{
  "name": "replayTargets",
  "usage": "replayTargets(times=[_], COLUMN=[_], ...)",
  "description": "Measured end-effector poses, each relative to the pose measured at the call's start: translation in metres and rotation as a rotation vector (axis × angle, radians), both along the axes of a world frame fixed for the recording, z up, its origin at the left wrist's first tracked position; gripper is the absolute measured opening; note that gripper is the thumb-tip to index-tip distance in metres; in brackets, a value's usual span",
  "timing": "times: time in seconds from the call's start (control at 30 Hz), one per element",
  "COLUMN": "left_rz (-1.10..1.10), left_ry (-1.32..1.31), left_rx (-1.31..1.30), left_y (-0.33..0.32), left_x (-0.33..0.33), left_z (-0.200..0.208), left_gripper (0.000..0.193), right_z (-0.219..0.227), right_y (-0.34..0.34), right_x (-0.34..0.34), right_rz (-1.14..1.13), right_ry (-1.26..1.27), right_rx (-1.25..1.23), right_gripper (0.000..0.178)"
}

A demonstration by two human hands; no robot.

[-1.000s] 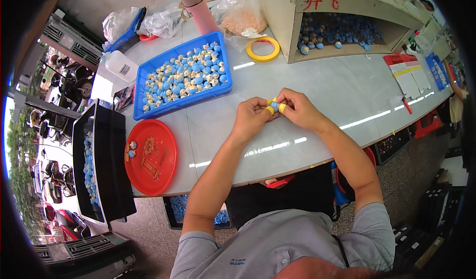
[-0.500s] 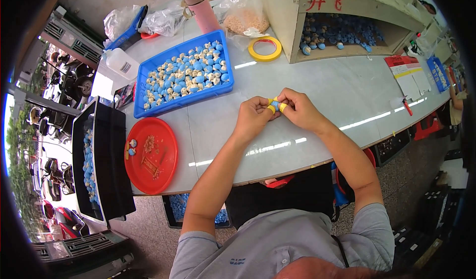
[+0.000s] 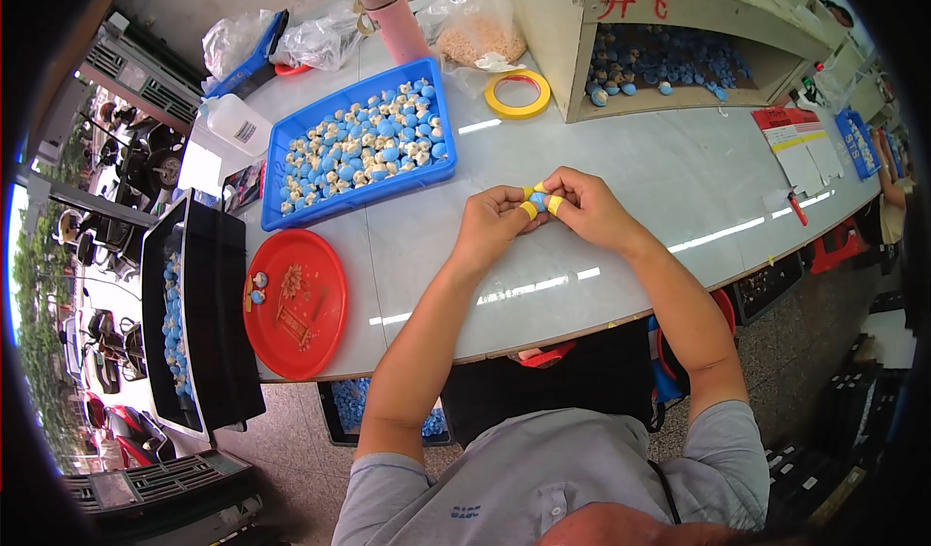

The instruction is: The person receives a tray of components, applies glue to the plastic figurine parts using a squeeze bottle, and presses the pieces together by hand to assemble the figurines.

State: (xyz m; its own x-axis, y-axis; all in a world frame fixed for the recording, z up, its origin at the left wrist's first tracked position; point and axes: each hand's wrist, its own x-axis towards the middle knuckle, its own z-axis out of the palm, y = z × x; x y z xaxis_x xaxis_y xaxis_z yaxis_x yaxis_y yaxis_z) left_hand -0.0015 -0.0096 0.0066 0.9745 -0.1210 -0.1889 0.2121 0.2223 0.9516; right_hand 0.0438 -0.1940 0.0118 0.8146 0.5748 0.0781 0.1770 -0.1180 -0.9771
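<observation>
My left hand (image 3: 492,222) and my right hand (image 3: 588,210) meet above the grey tabletop (image 3: 524,299). Between their fingertips they pinch one small blue figure part (image 3: 538,200); fingers cover most of it, so its full shape is hidden. Yellow tape wraps the thumb and finger tips of both hands. Beyond my left hand lies a blue tray (image 3: 361,197) filled with small blue and cream figure parts (image 3: 361,148). To the left sits a red round plate (image 3: 330,328) bearing a few small blue-and-cream pieces, crumbs and brown bits.
A black bin (image 3: 208,352) stands at the table's left edge. Along the back are a white bottle (image 3: 236,124), a pink flask (image 3: 398,27), a yellow tape roll (image 3: 517,112) and a bag of pellets (image 3: 480,42). An open-fronted box (image 3: 548,51) holds more blue parts. Red-handled tool (image 3: 797,208) lies right.
Both hands stay together in nearly the same place. The fingers have shifted slightly around the blue figure part, and more of its blue surface shows between the taped tips.
</observation>
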Motion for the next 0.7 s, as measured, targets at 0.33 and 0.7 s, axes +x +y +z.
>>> replayTargets(times=[0.33,0.7], left_rz=[-0.029,0.002], left_ry=[0.012,-0.027], left_rx=[0.007,0.053], left_y=[0.001,-0.003], left_x=[0.001,0.001], left_z=[0.001,-0.010], left_gripper=[0.025,0.021], right_z=[-0.001,-0.012], right_y=[-0.005,-0.001], right_x=[0.003,0.000], right_rz=[0.032,0.009], right_ry=[0.091,-0.022], right_rx=[-0.025,-0.013], right_gripper=[0.015,0.010])
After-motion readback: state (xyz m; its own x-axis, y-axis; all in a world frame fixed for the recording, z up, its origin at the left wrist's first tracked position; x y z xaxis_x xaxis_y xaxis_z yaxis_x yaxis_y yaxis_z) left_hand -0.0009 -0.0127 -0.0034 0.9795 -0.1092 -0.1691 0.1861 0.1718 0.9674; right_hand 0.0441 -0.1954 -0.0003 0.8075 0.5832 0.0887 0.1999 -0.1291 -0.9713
